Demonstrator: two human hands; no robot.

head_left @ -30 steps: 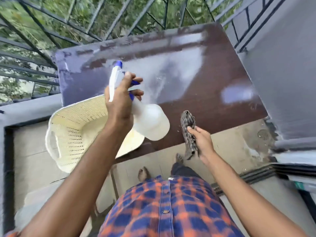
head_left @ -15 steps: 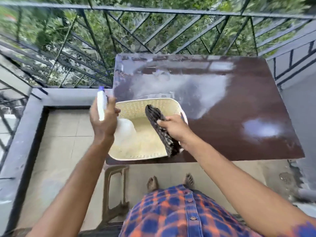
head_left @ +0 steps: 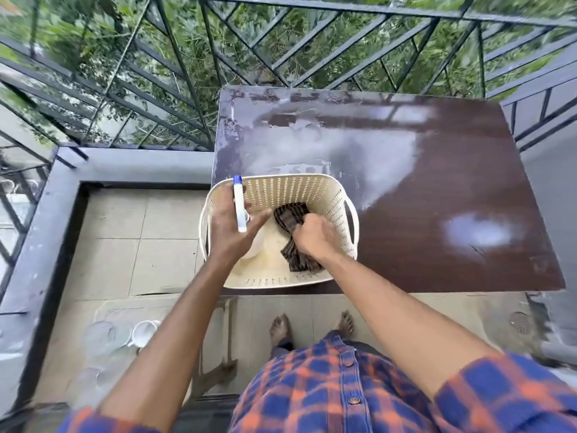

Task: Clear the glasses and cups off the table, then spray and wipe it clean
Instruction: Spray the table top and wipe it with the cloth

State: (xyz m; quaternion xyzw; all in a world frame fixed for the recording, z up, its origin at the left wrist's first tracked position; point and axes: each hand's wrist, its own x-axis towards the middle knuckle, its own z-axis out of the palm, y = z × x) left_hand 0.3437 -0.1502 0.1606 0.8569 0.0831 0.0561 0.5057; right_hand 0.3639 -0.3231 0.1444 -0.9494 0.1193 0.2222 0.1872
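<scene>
A cream perforated basket (head_left: 299,187) sits on the near left corner of the dark brown table (head_left: 452,182). My left hand (head_left: 232,228) grips a white spray bottle (head_left: 239,204) with a blue nozzle, held inside the basket at its left side. My right hand (head_left: 313,237) holds a dark striped cloth (head_left: 292,218) down inside the basket. The tabletop looks wet and streaked across its left and far part.
Black metal railings (head_left: 175,64) surround the balcony, with greenery beyond. On the tiled floor at lower left stand a white cup (head_left: 144,332) and blurred clear glasses (head_left: 100,334). A stool frame (head_left: 215,348) stands under the table's near edge. A floor drain (head_left: 520,321) lies at right.
Both hands moved left and down into the basket. The spray bottle went from above the table to the basket's left side; the cloth was lowered onto the basket floor.
</scene>
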